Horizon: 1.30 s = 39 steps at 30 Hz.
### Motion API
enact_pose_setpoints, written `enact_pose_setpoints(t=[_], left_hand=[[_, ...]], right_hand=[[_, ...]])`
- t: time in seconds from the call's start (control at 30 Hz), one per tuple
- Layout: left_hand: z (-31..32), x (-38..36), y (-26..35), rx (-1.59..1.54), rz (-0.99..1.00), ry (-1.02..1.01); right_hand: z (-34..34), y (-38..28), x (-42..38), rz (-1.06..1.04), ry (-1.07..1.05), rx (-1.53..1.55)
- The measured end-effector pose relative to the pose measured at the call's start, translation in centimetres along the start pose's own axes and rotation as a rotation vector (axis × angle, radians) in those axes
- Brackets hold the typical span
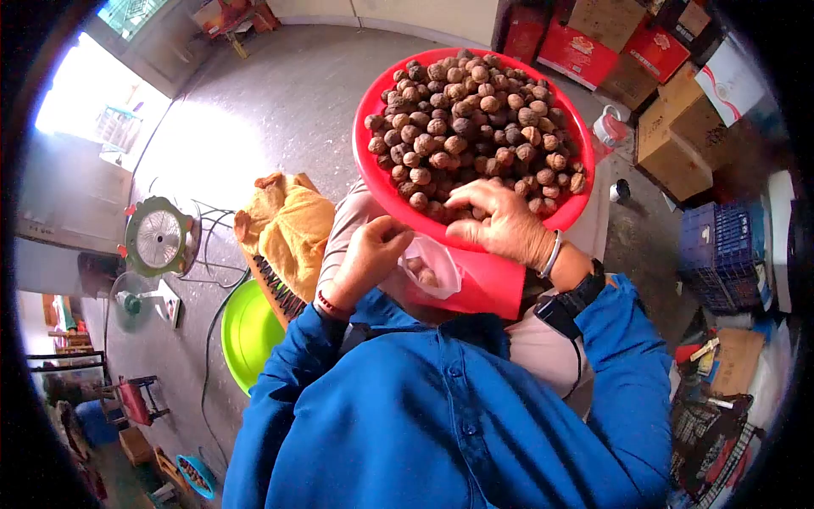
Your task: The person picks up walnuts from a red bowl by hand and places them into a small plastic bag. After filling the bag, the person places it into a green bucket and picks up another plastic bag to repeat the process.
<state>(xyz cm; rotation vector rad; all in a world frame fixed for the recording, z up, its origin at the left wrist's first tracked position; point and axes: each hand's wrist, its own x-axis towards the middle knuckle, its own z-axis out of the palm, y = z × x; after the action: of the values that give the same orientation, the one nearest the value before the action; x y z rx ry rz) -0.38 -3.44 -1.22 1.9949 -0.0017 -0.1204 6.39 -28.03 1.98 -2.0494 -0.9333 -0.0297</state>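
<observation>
A large red basin (370, 182) heaped with brown walnuts (475, 119) stands in front of me. My right hand (509, 222) reaches over its near rim, thumb and forefinger apart and bent down at the nearest walnuts. Nothing shows as gripped in it, though the undersides of the fingers are hidden. Just below the rim, a thin whitish plastic bag (447, 254) hangs with a few walnuts inside. At the bag's left edge my left hand (373, 259) is closed, its thumb and fingers pinching the plastic. A red surface (492, 284) lies beside the bag, beneath the basin.
To my left are a yellow cloth (292, 225) on a wooden seat, a bright green basin (248, 327), a fan (158, 237) and cables on the floor. On the right stand cardboard boxes (678, 127), a blue crate (721, 254) and a clear red-tinted bottle (609, 127).
</observation>
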Motion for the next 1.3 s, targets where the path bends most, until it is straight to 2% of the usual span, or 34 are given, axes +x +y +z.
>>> enact_pose_setpoints(t=[0.03, 0.07, 0.17, 0.23, 0.37, 0.6, 0.8, 0.87, 0.9, 0.97, 1.07, 1.13, 1.27, 1.3], left_hand=[[-0.2, -0.2, 0.5, 0.016, -0.049, -0.010], [-0.1, -0.1, 0.0, -0.018, -0.001, -0.012], [-0.3, -0.3, 0.9, 0.005, -0.061, -0.015], [-0.2, 0.0, -0.4, -0.027, -0.045, -0.026], [0.0, -0.1, -1.1, -0.061, -0.010, -0.037], [-0.2, -0.3, -0.5, -0.005, -0.022, -0.039], [0.1, 0.0, -2.0, -0.023, 0.030, -0.044], [0.3, 0.0, -2.3, -0.028, 0.150, -0.001], [0.1, -0.1, -1.5, -0.027, 0.152, -0.002], [-0.5, -0.5, 0.0, 0.051, 0.026, -0.058], [0.0, -0.3, -1.6, -0.070, 0.060, -0.040], [-0.2, -0.5, -0.9, -0.068, 0.035, -0.046], [-0.5, -0.7, 0.2, -0.057, -0.034, -0.078], [-0.5, -0.7, 0.2, -0.057, -0.036, -0.076]], right_hand=[[-0.4, 0.7, -0.1, 0.070, 0.069, -0.032], [-0.6, 1.9, -0.1, 0.198, 0.131, 0.003], [-3.0, 4.2, 0.2, 0.170, 0.332, -0.390], [-3.9, 5.6, 0.1, 0.248, 0.399, -0.588], [-4.7, 7.1, 0.0, 0.386, 0.339, -0.712], [-4.6, 7.8, 0.5, 0.413, 0.249, -0.835], [-3.9, 9.8, 0.4, 0.423, 0.293, -0.853], [-4.0, 10.5, 0.3, 0.408, 0.289, -0.854], [-4.1, 10.4, 0.3, 0.392, 0.281, -0.852], [-4.3, 10.2, 0.3, 0.387, 0.297, -0.854], [-4.5, 9.2, 0.5, 0.389, 0.319, -0.786], [-4.7, 8.2, 0.8, 0.584, 0.262, -0.536], [-4.5, 7.2, 0.8, 0.564, 0.283, -0.363], [-4.0, 7.5, 0.7, 0.464, 0.341, -0.279]])
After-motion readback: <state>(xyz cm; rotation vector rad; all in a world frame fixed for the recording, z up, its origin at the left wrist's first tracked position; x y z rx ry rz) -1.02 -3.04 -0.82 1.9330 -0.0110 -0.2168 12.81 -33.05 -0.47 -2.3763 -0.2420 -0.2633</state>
